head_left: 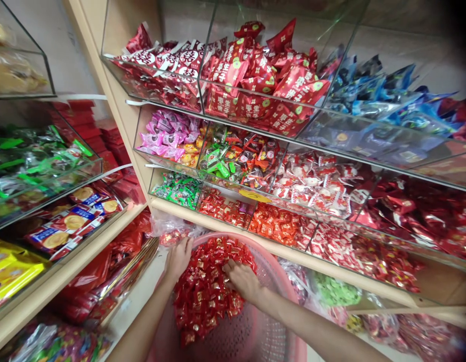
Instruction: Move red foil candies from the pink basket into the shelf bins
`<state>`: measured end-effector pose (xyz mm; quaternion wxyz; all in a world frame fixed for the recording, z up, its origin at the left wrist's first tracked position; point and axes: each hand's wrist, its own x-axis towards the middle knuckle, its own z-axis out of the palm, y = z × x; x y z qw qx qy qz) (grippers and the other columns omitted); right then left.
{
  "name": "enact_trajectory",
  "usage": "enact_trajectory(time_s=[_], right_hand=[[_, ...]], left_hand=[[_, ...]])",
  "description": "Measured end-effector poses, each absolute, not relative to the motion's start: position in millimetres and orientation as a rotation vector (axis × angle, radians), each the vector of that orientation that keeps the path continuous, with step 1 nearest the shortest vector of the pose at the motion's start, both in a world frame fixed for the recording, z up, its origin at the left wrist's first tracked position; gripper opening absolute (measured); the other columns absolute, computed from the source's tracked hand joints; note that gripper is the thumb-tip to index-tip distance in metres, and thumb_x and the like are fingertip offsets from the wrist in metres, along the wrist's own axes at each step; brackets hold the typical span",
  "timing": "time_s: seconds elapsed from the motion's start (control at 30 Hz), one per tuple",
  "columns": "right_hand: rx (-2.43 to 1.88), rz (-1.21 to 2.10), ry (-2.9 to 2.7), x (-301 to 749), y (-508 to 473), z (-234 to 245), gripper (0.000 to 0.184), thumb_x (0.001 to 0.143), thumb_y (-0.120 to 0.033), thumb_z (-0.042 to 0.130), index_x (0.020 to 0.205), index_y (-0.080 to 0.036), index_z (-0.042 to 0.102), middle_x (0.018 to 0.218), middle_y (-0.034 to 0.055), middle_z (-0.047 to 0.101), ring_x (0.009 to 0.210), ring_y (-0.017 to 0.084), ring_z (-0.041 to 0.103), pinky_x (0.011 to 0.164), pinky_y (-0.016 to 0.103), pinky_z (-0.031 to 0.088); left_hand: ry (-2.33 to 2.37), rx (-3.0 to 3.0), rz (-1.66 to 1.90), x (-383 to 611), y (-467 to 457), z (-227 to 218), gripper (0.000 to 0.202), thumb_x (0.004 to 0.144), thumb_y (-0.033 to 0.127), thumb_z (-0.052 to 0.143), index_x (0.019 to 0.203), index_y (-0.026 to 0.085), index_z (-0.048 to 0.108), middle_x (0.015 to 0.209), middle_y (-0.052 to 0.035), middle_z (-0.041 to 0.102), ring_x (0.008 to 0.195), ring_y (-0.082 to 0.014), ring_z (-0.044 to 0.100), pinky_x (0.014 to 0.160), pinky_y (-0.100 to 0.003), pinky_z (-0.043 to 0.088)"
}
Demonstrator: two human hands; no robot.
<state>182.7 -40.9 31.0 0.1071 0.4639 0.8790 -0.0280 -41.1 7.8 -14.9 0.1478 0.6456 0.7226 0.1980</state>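
A pink perforated plastic basket (289, 296) stands below the shelves, with a heap of red-wrapped candies (202, 291) inside. My left hand (179, 260) is at the basket's far left rim, its fingers bent over the edge. Inside the basket, my right hand (243, 279) reaches into the right side of the heap. Its fingers are curled among the candies, and their tips are partly hidden. Just beyond my left hand lies a clear plastic bag (174, 232) with red-wrapped pieces in it.
Clear shelf bins hold red snack packets (255, 75), blue packets (391, 103), pink-wrapped candies (168, 131) and orange-wrapped candies (276, 223). A wooden shelf edge (217, 229) runs close behind the basket. Left shelves carry biscuit packs (72, 221). Bagged green sweets (336, 289) lie under the right shelf.
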Motion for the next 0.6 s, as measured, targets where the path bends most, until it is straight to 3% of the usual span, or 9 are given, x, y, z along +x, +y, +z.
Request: enact_trajectory(time_s=[0.27, 0.43, 0.6], right_hand=[[1.426, -0.152, 2.56, 181.7, -36.6, 36.8, 0.036, 0.074, -0.035, 0.064, 0.104, -0.017, 0.054, 0.099, 0.0083, 0.061, 0.079, 0.02, 0.061, 0.062, 0.029, 0.048], [1.504, -0.177, 2.608, 183.4, -10.7, 73.3, 0.037, 0.084, -0.046, 0.048, 0.103, -0.016, 0.053, 0.103, 0.0104, 0.059, 0.085, 0.021, 0.06, 0.069, 0.029, 0.046], [1.688, -0.098, 2.574, 183.9, 62.1, 108.1, 0.026, 0.092, -0.027, 0.033, 0.109, -0.017, 0.05, 0.105, 0.0101, 0.058, 0.089, 0.017, 0.059, 0.072, 0.026, 0.044]], left_hand=[[2.072, 1.891, 0.581, -40.5, 7.9, -12.3, 0.041, 0.09, 0.043, 0.024, 0.103, 0.023, 0.057, 0.089, -0.0056, 0.068, 0.073, -0.0167, 0.062, 0.058, -0.023, 0.035], [2.051, 1.873, 0.614, -39.2, 7.2, -8.0, 0.037, 0.09, 0.041, 0.028, 0.103, 0.023, 0.058, 0.089, -0.0047, 0.068, 0.074, -0.0156, 0.062, 0.059, -0.023, 0.036], [2.053, 1.848, 0.587, -38.6, 7.3, -4.1, 0.037, 0.09, 0.04, 0.028, 0.102, 0.023, 0.058, 0.088, -0.0053, 0.068, 0.074, -0.0167, 0.062, 0.06, -0.023, 0.036]])
